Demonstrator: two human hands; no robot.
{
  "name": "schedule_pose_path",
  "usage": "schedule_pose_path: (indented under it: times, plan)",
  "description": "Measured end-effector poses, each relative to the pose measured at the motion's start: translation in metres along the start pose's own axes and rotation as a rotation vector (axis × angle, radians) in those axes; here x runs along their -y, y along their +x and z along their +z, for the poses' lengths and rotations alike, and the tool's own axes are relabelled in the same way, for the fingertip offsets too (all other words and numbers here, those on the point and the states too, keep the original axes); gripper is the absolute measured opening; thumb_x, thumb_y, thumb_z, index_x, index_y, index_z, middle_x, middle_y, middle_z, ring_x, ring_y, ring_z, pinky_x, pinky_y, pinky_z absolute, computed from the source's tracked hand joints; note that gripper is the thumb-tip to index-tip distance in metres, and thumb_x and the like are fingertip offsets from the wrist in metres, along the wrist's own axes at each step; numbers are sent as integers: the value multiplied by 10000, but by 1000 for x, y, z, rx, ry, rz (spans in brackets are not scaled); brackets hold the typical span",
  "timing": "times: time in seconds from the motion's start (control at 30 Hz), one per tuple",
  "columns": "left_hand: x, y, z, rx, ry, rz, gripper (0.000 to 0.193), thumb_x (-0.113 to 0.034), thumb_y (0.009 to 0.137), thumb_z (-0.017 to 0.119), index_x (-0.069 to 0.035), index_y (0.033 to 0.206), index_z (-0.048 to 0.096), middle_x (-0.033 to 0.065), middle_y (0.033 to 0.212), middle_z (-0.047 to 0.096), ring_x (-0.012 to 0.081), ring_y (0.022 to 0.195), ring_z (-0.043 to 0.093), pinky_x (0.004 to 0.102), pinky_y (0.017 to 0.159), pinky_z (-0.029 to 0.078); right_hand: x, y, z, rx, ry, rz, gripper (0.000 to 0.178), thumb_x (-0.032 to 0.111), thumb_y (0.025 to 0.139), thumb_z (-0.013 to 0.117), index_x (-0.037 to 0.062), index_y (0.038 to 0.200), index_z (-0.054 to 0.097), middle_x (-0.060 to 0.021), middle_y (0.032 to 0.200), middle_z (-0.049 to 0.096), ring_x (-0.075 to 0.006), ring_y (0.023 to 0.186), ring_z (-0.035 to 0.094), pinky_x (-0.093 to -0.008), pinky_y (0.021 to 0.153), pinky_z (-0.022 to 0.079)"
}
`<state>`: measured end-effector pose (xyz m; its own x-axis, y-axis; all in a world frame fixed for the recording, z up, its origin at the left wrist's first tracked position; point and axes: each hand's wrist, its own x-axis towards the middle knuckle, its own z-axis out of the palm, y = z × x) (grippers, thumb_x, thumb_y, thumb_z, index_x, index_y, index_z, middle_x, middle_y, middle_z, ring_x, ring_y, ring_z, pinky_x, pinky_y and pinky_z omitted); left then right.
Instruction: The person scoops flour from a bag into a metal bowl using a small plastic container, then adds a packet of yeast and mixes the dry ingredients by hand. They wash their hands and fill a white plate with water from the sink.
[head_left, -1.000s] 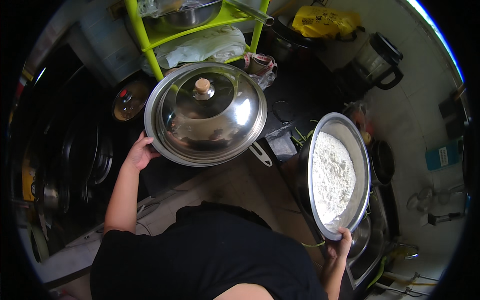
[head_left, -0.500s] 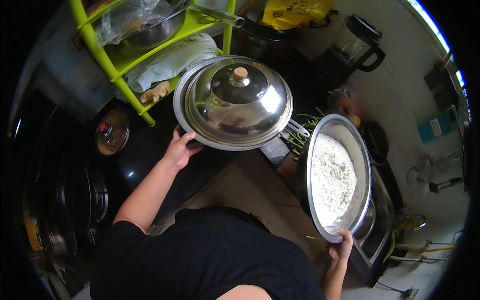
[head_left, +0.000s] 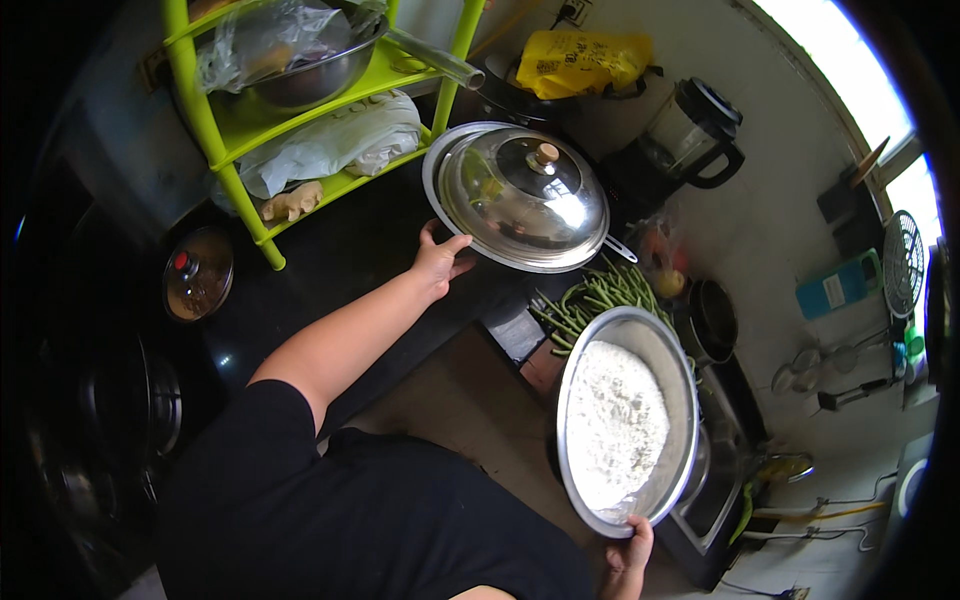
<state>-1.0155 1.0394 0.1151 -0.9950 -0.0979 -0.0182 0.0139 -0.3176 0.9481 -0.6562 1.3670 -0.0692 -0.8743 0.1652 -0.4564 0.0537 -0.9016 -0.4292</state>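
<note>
At the far middle, a wide metal basin (head_left: pixel 436 190) bears a shiny domed lid (head_left: pixel 500 210) with a wooden knob (head_left: pixel 546 153). My left hand (head_left: pixel 438 264) grips the basin's near left rim, its thumb over the edge. On my right, a large steel bowl (head_left: pixel 680 420) is tilted toward me, with white flour (head_left: pixel 615 425) heaped inside. My right hand (head_left: pixel 630 548) holds this bowl by its near rim, thumb on top; its other fingers are partly hidden under it. Green beans (head_left: pixel 600 300) lie between the bowl and the basin, beside a slotted handle (head_left: pixel 622 250).
A green shelf rack (head_left: pixel 235 200) with bags and ginger root (head_left: pixel 292 202) stands at the far left. Nearby lies a glass lid (head_left: pixel 198 275). A blender (head_left: pixel 690 140) and a yellow bag (head_left: pixel 585 65) stand at the back. A sink (head_left: pixel 710 500) is at right.
My left hand and the lidded basin have shifted right, away from the green rack. The view has turned, and more of the beans now shows. The flour bowl stays in my right hand.
</note>
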Motion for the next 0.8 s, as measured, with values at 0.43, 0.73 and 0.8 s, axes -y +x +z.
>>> schedule_pose_path:
  times: [0.43, 0.73, 0.8]
  plan:
    - [-46, -164, -36, -14, 150, -180, 423, -253, 861, 489, -49, 1216, 383, 97, 1164, 461, 205, 1006, 479, 325, 823, 420, 33, -38, 103, -25, -492, 205, 418, 46, 677, 461, -86, 1072, 419, -152, 1018, 542, -271, 969, 526, -383, 910, 385]
    - [-142, -333, -147, -483, -20, -18, 255, -154, 897, 416, 7, 1063, 522, 46, 1005, 560, 107, 956, 490, 227, 856, 357, -24, -85, 281, 134, -851, 350, 347, 32, 696, 451, -83, 1022, 420, -142, 821, 526, -260, 762, 557, -374, 725, 470]
    - [-162, -352, -163, -576, -91, -103, 276, -170, 890, 441, -3, 1097, 513, 34, 1014, 563, 114, 972, 489, 245, 869, 355, -51, -90, 322, 124, -909, 390, 251, 14, 680, 509, -66, 917, 491, -84, 771, 528, -183, 691, 524, -300, 638, 430]
